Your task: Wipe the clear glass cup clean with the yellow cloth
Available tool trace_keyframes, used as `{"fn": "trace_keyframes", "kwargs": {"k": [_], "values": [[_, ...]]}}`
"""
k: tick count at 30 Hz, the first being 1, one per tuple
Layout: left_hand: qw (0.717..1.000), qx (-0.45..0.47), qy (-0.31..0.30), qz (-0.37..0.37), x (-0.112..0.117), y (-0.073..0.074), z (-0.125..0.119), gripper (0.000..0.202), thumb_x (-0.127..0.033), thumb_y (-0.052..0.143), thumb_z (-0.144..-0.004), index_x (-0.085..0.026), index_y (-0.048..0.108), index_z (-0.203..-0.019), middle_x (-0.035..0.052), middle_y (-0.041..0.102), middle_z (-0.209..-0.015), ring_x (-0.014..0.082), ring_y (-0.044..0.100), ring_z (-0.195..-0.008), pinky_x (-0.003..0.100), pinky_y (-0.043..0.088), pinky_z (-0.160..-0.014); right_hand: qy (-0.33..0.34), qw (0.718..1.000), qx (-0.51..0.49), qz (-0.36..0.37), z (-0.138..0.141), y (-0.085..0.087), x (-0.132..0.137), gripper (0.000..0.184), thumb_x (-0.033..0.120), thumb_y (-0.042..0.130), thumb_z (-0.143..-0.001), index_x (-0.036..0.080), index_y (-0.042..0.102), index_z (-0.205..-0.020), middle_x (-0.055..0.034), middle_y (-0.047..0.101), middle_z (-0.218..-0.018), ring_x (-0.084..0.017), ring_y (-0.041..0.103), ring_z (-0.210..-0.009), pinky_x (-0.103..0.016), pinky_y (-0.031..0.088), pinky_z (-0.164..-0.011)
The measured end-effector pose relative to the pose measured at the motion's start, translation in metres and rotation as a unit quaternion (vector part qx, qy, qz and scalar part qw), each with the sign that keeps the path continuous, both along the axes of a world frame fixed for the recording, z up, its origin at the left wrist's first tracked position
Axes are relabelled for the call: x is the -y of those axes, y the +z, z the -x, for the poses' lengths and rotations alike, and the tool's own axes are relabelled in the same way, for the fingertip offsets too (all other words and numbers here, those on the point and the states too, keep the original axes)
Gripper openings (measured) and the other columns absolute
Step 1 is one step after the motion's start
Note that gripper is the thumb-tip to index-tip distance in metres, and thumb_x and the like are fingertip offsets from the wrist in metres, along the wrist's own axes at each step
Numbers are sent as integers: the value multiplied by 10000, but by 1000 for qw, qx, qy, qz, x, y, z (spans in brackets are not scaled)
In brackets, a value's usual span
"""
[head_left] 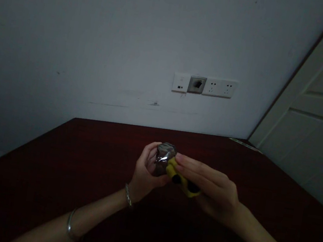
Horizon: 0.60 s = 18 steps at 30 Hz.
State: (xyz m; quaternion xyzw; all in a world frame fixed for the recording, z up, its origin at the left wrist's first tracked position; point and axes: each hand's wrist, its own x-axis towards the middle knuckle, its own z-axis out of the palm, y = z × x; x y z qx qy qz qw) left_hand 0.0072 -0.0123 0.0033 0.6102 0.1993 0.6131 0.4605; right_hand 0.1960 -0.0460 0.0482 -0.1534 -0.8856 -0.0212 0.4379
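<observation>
My left hand [147, 175] is curled around a rounded, glossy dark object [164, 160] with a bright reflection on its side. Its surface looks like glass or clear plastic; the dim light hides its exact kind. Close against its right side is a yellow object with black parts [184, 181], gripped by my right hand [215, 185]. The fingers of that hand lie along the top of the yellow object, and their tips reach the edge of the glossy one. Whether the two objects touch is hard to make out. Both hands are together above the dark red tabletop [115, 142].
Behind the tabletop rises a pale wall [115, 41] with a row of sockets [218, 87] and a grey wall plate [196, 85]. A panelled door [319, 120] stands at the right. A thin pale strip [245, 145] lies at the table's back right edge.
</observation>
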Motion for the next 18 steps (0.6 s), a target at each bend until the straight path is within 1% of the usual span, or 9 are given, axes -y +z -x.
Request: {"fn": "trace_keyframes", "kwargs": {"k": [2,4,8,11,13,15,18], "values": [[1000,-1,1,-10,-2,-1,1,786,-352,843,-555,-184,407,-1187,144,578,-1191,277,573,-1114,375,486,-934,10,1000,22,-9,-1,-2,0,594,-25,421,-798,133,417,-1371,-120,476,-1384,-229,449,-1276,-416,458,-1019],[1000,-8,6,-20,-3,-3,3,813,-316,858,-528,-187,405,-1192,143,574,-1193,279,568,-1118,377,484,-939,-2,1000,6,8,-2,-4,-1,607,-22,415,-801,170,413,-1377,-93,484,-1382,-214,465,-1264,-401,463,-1018],[999,-25,-1,-28,-4,-7,4,834,-286,866,-513,-191,404,-1202,141,564,-1199,276,559,-1129,370,493,-933,-40,995,-70,65,1,-5,-1,604,-24,445,-774,240,497,-1314,-37,567,-1305,-195,542,-1191,-380,481,-999],[999,-38,-23,-22,-3,-9,4,857,-292,873,-496,-185,406,-1207,148,564,-1196,285,561,-1123,383,503,-924,-87,984,-103,116,3,-1,-4,559,-22,468,-752,223,572,-1244,-42,619,-1237,-203,598,-1119,-382,500,-968],[999,-35,-28,-8,-2,-11,2,861,-298,875,-492,-179,410,-1206,152,562,-1199,290,554,-1133,401,487,-949,-120,978,-104,134,3,2,-5,526,-11,479,-754,202,595,-1221,-56,636,-1211,-203,619,-1087,-371,505,-958],[999,-27,-26,10,-3,-13,0,849,-299,872,-498,-177,413,-1200,154,556,-1211,292,542,-1152,417,461,-982,-123,981,-86,122,2,4,-4,515,-4,480,-761,190,592,-1225,-68,632,-1215,-202,611,-1100,-368,500,-963],[999,-14,-25,32,-5,-14,-1,829,-297,871,-500,-175,415,-1181,157,557,-1215,296,540,-1158,427,450,-996,-93,991,-56,76,2,4,0,551,-21,455,-755,185,563,-1254,-80,616,-1238,-196,583,-1139,-362,495,-971]]}}
